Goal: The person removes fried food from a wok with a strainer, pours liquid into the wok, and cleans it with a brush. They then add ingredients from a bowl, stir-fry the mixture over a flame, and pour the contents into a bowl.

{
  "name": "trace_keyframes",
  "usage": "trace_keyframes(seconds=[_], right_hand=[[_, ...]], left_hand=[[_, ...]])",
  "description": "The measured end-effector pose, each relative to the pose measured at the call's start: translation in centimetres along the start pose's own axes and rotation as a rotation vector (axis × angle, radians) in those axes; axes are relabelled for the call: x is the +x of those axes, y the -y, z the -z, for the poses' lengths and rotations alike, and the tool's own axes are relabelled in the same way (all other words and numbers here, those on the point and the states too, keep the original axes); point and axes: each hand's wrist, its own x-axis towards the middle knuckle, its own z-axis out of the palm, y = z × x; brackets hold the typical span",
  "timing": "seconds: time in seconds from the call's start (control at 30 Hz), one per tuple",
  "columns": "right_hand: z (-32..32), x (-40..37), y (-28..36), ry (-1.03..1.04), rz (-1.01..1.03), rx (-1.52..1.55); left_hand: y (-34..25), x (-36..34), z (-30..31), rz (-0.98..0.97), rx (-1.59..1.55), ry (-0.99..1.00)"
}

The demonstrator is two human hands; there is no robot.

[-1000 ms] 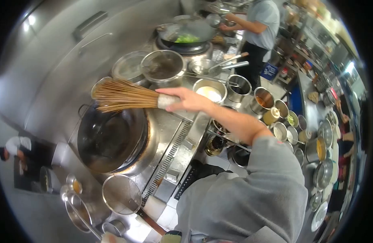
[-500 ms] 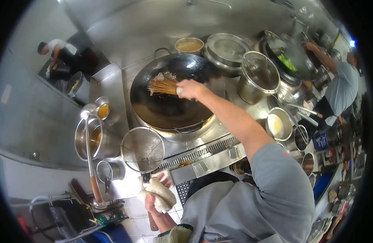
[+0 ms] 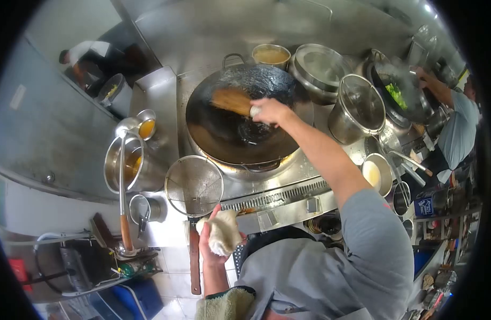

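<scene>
My right hand (image 3: 273, 111) grips the pale bound end of a bamboo wok brush (image 3: 230, 101) over the large black wok (image 3: 218, 140). The bristles point left and look blurred against the far part of the wok's inside. A little water glistens near the wok's bottom. Low in front of my body, my left hand (image 3: 205, 246) is closed around a folded whitish cloth (image 3: 224, 233). Just beyond that cloth lies a round wire-mesh strainer (image 3: 194, 185). A second towel (image 3: 226, 305) hangs over my left forearm.
To the left stand a steel pot (image 3: 109, 166) with a long-handled ladle (image 3: 123, 192) and a small cup (image 3: 145, 209). Behind and right of the wok are several pots (image 3: 347, 120). At right, a co-worker (image 3: 458, 125) handles a steaming wok with greens (image 3: 396, 96); another person (image 3: 91, 50) bends down far left.
The brush has swept across the wok, and the clump of wet residue with it no longer shows. My left hand and cloth have turned more upright. The view has shifted slightly.
</scene>
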Motion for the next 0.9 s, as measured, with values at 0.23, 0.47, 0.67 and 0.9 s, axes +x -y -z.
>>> trace_keyframes(seconds=[0.23,0.47,0.67,0.9], right_hand=[[12.6,-2.9,-9.7,0.218,0.292,-0.607],[0.9,2.2,-0.7,-0.026,0.131,-0.261],[5.4,-6.7,-4.8,0.310,0.146,-0.352],[6.8,5.4,-8.2,-0.216,0.352,-0.389]], left_hand=[[0.2,-1.3,3.4,-0.071,0.334,-0.310],[1.4,3.7,-1.4,0.250,0.123,-0.124],[0.4,3.4,-3.3,0.258,0.133,-0.111],[1.3,8.7,-7.1,0.330,-0.027,-0.096]])
